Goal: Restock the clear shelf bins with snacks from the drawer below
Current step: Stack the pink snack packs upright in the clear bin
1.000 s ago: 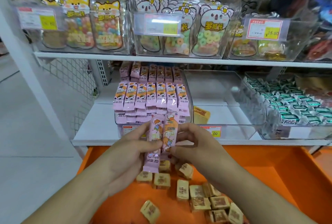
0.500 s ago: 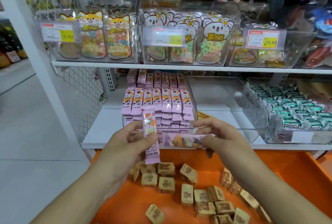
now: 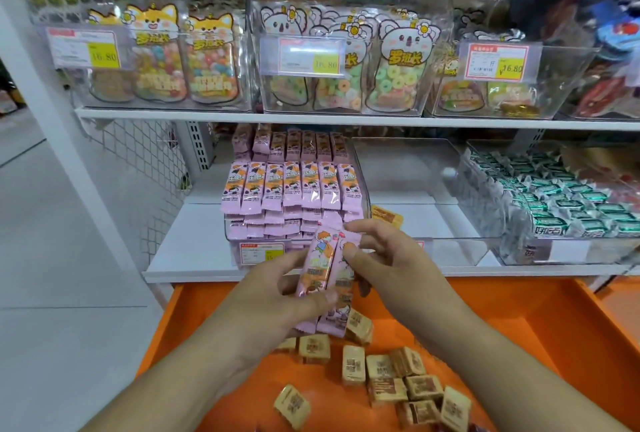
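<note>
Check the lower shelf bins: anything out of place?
Yes. The middle clear bin holds one lone tan packet by its left wall, like the tan packets loose in the orange drawer. The neighbouring bins look orderly.

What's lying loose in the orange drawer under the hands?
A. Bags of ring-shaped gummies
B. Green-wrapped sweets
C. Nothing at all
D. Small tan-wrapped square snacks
D: small tan square snacks lie scattered on the floor of the orange drawer, below the two hands holding pink packets.
</note>
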Demonstrator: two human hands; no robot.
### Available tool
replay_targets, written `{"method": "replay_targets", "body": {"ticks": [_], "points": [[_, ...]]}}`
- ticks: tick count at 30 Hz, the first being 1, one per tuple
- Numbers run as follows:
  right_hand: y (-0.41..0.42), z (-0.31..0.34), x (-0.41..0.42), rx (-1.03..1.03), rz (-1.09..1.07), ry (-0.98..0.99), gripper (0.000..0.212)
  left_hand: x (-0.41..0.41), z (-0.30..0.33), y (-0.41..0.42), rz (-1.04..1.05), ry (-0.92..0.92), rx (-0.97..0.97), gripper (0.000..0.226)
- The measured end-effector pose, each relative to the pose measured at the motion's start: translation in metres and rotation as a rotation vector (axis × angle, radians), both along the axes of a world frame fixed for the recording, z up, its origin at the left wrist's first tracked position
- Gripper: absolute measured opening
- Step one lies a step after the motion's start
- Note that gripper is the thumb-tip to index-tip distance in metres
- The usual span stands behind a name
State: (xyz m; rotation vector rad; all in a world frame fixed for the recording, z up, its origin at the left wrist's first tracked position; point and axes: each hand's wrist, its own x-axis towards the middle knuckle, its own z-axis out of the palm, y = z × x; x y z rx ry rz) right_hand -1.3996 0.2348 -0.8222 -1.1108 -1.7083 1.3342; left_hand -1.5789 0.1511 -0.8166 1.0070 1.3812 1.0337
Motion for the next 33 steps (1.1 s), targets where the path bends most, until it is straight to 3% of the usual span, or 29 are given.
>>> {"method": "replay_targets", "body": {"ticks": [4, 7, 10, 16, 23, 26, 33], "points": [[-0.01, 0.003, 0.001, 0.02, 0.018, 0.07, 0.058, -0.003, 0.001, 0.001, 0.05, 0.006, 0.033, 0.04], [-0.018, 0.006, 0.002, 0.111, 0.133, -0.002, 0.07, -0.003, 0.004, 0.001, 0.131, -0.029, 0.083, 0.045], [-0.025, 0.005, -0.002, 0.164, 0.195, -0.05, 0.069, 0.0, 0.008, -0.002, 0.18, -0.005, 0.138, 0.047], [-0.029, 0.005, -0.007, 0.11, 0.064, -0.011, 0.067, -0.001, 0.018, -0.008, 0.176, 0.062, 0.155, 0.052], [-0.021, 0.012, -0.011, 0.113, 0.015, -0.01, 0.068, -0.023, 0.027, -0.016, 0.027, 0.31, 0.235, 0.072], [-0.02, 0.014, -0.018, 0.148, 0.004, 0.01, 0.064, -0.025, 0.032, -0.015, 0.053, 0.443, 0.329, 0.074], [-0.009, 0.019, -0.033, 0.12, 0.014, 0.111, 0.047, -0.046, 0.036, -0.008, -0.026, 0.524, 0.42, 0.064]]}}
